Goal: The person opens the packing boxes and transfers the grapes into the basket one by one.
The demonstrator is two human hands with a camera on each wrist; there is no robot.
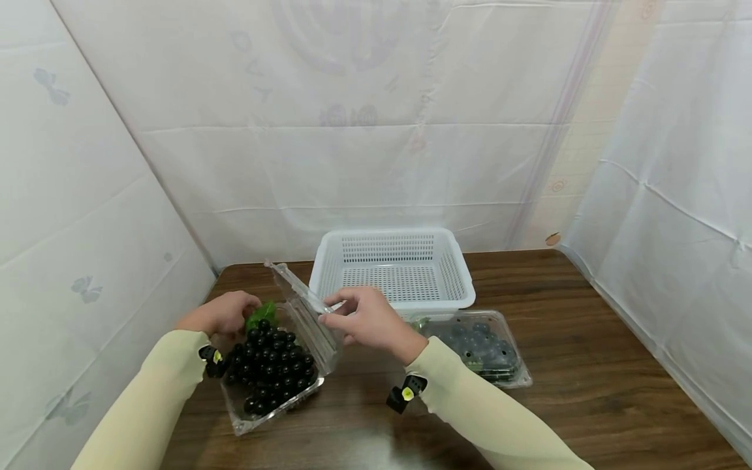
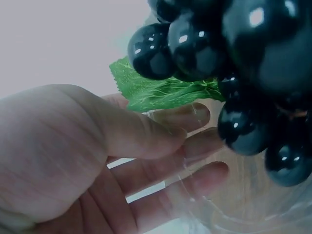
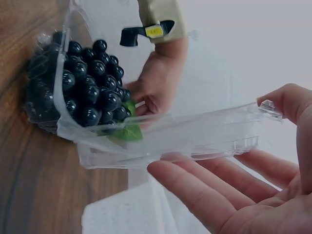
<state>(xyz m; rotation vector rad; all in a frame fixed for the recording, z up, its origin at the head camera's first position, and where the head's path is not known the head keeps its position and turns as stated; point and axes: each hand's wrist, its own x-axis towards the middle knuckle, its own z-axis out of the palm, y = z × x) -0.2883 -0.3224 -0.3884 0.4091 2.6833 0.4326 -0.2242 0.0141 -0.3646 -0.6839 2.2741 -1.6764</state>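
Observation:
In the head view, a bunch of black grapes (image 1: 270,365) with a green leaf (image 1: 261,315) lies in an opened clear plastic container (image 1: 243,424) at the left of the table. My left hand (image 1: 226,313) grips this container's far-left edge, beside the leaf; in the left wrist view its fingers (image 2: 195,187) show through the plastic. My right hand (image 1: 370,320) holds the raised clear lid (image 1: 296,287) by its edge. In the right wrist view, the thumb is at the lid's outer edge and the fingers spread along its underside (image 3: 204,141).
A white slotted basket (image 1: 390,303) stands at the back middle of the brown wooden table (image 1: 587,365). Right of my right hand sits a second clear container (image 1: 511,339) of dark grapes, partly behind my forearm. Pale cloth (image 1: 352,130) surrounds the table at the back and sides.

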